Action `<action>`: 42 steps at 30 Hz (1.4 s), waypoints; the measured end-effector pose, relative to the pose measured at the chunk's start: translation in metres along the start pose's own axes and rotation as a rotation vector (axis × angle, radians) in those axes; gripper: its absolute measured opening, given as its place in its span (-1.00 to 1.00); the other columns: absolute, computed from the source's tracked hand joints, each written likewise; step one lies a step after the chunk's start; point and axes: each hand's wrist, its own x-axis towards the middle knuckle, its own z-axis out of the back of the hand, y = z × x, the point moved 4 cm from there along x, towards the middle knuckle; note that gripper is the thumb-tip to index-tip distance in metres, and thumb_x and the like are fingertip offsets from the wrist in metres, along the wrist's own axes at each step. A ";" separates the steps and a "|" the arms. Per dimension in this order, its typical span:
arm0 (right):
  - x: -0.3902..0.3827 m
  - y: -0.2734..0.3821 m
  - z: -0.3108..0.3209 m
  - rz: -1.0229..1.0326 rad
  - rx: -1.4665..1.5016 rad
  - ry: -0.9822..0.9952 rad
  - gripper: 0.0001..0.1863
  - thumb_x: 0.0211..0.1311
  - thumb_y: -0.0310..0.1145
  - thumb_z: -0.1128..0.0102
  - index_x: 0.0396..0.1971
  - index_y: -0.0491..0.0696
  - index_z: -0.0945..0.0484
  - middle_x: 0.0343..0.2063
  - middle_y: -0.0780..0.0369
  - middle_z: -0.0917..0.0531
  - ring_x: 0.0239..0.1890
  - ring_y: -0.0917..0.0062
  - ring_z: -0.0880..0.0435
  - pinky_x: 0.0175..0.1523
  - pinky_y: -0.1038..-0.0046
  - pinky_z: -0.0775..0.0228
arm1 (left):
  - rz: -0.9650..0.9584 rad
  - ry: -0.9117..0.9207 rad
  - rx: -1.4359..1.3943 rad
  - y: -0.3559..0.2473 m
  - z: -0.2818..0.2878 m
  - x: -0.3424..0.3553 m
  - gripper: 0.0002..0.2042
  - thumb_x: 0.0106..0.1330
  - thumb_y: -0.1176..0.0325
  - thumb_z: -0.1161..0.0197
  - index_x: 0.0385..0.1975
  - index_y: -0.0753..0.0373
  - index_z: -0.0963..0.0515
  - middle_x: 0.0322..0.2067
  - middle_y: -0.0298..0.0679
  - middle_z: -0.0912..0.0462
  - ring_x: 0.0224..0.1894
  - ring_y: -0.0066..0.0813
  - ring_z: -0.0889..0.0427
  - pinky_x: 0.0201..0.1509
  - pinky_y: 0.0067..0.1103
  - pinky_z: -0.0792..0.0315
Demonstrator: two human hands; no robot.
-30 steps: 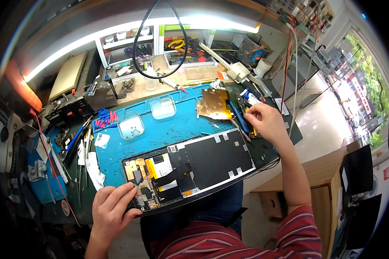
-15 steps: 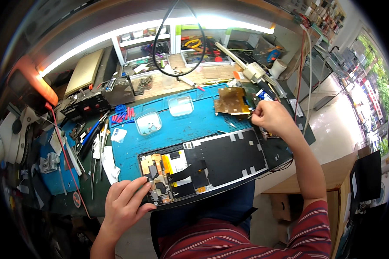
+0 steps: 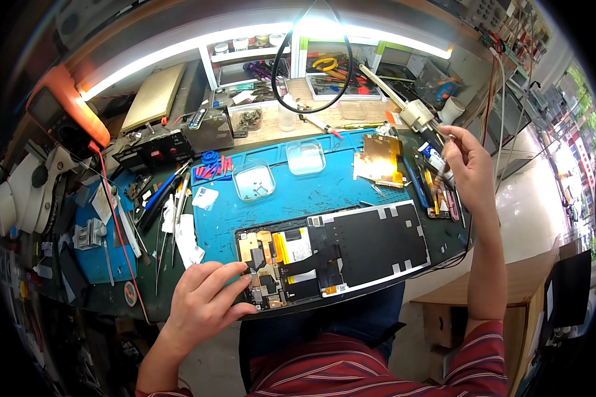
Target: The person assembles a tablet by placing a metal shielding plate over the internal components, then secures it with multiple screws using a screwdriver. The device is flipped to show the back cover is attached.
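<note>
An opened phone (image 3: pixel 371 248) lies along the front of the bench, its bared circuit board and battery at the left and a black panel with a pale border at the right. My left hand (image 3: pixel 208 294) grips the phone's left end, fingertips over its edge beside the board. Raised above the tools at the right is my right hand (image 3: pixel 469 172), thumb and fingers pinched; what sits between them is too small to make out. A gold-coloured sheet (image 3: pixel 379 161) lies left of it. Near it are a blue-and-white tube (image 3: pixel 436 157) and a blue-handled tool (image 3: pixel 415 184).
Two clear plastic boxes (image 3: pixel 253 180) stand on the blue mat (image 3: pixel 298 195), one with small parts. At the left are an orange multimeter (image 3: pixel 66 109), a red cable (image 3: pixel 116 231) and several long tools. A black cable loop (image 3: pixel 278 73) hangs over the bench. Tool bins line the back.
My right hand has lifted away from beside the gold-coloured sheet, up and to the right. My left hand keeps its hold on the phone. The whole view has shifted slightly.
</note>
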 end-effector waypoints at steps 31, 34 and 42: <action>0.009 0.088 -0.203 0.217 0.358 0.392 -0.63 0.51 -0.56 -0.24 0.26 -0.25 -0.54 -0.06 0.17 -0.76 0.00 0.51 -0.80 0.15 0.46 -0.66 | 0.353 -0.354 -0.123 0.086 -0.025 0.076 -0.83 0.33 0.51 -0.41 -0.11 0.28 -0.71 -0.22 -0.17 -0.74 -0.19 -0.16 -0.74 -0.13 -0.36 -0.60; 0.005 0.097 -0.199 0.202 0.371 0.400 -0.63 0.52 -0.55 -0.23 0.26 -0.24 -0.53 -0.07 0.17 -0.76 0.02 0.51 -0.80 0.15 0.46 -0.66 | 0.376 -0.333 -0.222 0.087 -0.029 0.079 -0.79 0.29 0.47 -0.47 -0.10 0.30 -0.71 -0.22 -0.19 -0.73 -0.24 -0.26 -0.73 -0.16 -0.40 -0.60; -0.010 0.114 -0.200 0.274 0.363 0.387 -0.65 0.50 -0.53 -0.27 0.23 -0.20 -0.57 -0.08 0.18 -0.79 -0.03 0.54 -0.81 0.10 0.48 -0.65 | 0.386 -0.276 -0.245 0.091 -0.036 0.078 -0.90 0.32 0.44 -0.46 -0.26 0.30 -0.70 -0.31 -0.18 -0.71 -0.32 -0.29 -0.69 -0.24 -0.39 -0.56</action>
